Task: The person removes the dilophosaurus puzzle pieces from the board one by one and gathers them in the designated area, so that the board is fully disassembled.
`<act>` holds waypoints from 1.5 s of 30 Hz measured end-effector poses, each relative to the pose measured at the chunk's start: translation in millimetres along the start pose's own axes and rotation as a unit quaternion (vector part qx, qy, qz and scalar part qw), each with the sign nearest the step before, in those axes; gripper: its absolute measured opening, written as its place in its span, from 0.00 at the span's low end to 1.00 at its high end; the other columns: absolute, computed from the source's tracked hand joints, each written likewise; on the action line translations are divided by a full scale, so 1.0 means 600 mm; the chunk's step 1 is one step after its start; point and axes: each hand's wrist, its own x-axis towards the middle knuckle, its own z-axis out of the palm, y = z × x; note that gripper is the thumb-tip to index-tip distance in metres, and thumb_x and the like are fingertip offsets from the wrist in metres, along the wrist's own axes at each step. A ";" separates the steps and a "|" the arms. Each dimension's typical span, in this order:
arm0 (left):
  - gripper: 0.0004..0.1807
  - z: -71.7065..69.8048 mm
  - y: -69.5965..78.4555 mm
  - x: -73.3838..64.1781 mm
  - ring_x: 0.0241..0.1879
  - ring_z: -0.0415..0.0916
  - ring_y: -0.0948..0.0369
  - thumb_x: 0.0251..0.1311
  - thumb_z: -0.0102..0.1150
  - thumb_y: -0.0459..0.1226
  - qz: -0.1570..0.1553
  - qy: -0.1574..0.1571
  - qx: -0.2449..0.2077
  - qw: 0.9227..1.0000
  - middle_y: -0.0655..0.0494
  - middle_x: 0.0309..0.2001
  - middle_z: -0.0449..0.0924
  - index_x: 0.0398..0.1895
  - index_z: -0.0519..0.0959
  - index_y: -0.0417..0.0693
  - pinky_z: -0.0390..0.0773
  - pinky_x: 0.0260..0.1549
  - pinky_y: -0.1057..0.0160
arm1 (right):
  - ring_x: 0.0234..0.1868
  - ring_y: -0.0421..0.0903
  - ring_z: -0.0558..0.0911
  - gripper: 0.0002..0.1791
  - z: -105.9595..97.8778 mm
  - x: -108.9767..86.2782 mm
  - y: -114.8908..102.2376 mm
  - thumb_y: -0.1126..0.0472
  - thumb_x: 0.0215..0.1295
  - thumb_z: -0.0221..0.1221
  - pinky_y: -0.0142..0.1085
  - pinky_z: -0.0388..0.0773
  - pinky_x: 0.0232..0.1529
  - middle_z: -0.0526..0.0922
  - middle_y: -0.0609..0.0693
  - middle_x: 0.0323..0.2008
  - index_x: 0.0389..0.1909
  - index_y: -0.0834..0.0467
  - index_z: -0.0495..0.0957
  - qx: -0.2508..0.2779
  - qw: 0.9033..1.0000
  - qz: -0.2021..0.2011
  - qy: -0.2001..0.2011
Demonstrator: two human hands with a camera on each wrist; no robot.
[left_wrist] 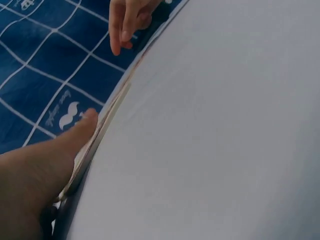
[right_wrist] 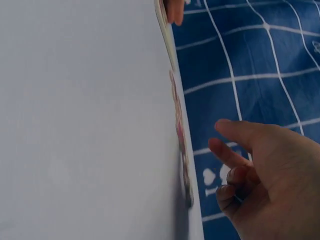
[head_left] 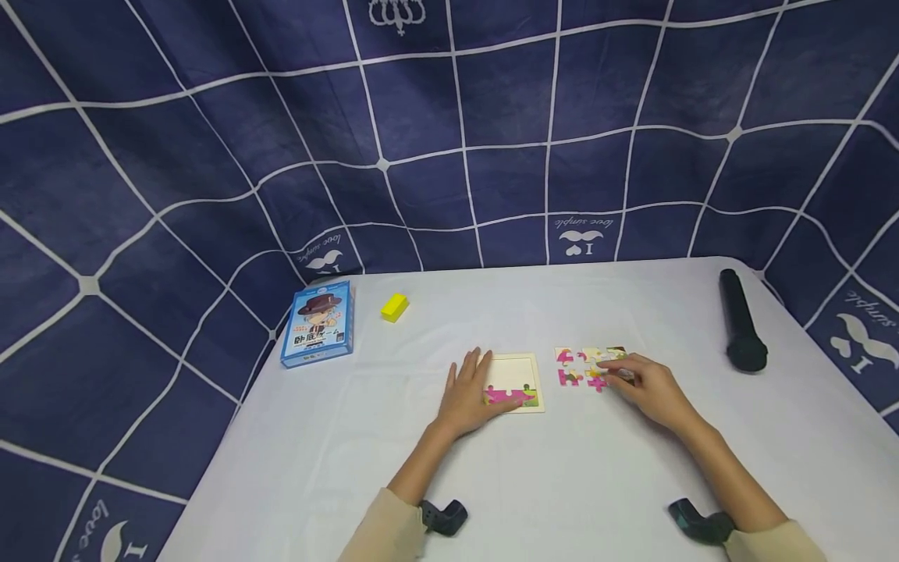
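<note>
Head view: the left hand [head_left: 467, 398] lies with its fingers straight and a little parted on the left side of the puzzle frame [head_left: 538, 382], its thumb out over the lower edge by the fitted pieces [head_left: 507, 397]; it rests there and grips nothing. The loose pieces [head_left: 571, 378] lie in two rows on the tabletop [head_left: 548, 484] between the hands, some partly hidden by the right hand [head_left: 656, 390]. That hand has thumb and forefinger apart, the other fingers bent in (the right wrist view shows nothing between the tips).

The step appears to be singling out one piece. Since the pieces are flat, it should work best to pinch one by opposite edges, or press lightly and tip an edge up, rather than drag it and scatter its neighbours. The left hand does well to keep light, even weight on the frame; its thumb would be better drawn clear of the fitted pieces, so that their upper tabs and notches stay free.
</note>
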 end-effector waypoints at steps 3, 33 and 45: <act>0.51 -0.010 -0.018 -0.005 0.71 0.38 0.57 0.53 0.48 0.66 0.027 -0.035 -0.014 0.999 0.50 0.72 0.44 0.72 0.47 0.47 0.37 0.67 0.54 | 0.16 0.35 0.61 0.11 0.018 0.009 -0.021 0.63 0.55 0.65 0.28 0.60 0.14 0.79 0.45 0.31 0.41 0.55 0.83 0.019 1.000 -0.002 -0.019; 0.36 -0.037 -0.065 -0.024 0.69 0.46 0.58 0.63 0.49 0.50 0.103 -0.019 -0.033 0.994 0.56 0.70 0.52 0.70 0.54 0.46 0.43 0.67 0.59 | 0.26 0.36 0.67 0.24 0.182 0.067 -0.159 0.54 0.55 0.65 0.28 0.66 0.24 0.72 0.41 0.30 0.52 0.59 0.78 0.054 0.982 -0.060 -0.172; 0.33 -0.032 -0.069 -0.025 0.69 0.48 0.55 0.63 0.48 0.49 0.116 -0.009 -0.026 0.993 0.53 0.70 0.54 0.68 0.60 0.43 0.45 0.67 0.57 | 0.29 0.39 0.71 0.21 0.188 0.065 -0.163 0.57 0.51 0.68 0.31 0.70 0.29 0.74 0.42 0.28 0.48 0.56 0.79 0.075 0.985 -0.041 -0.152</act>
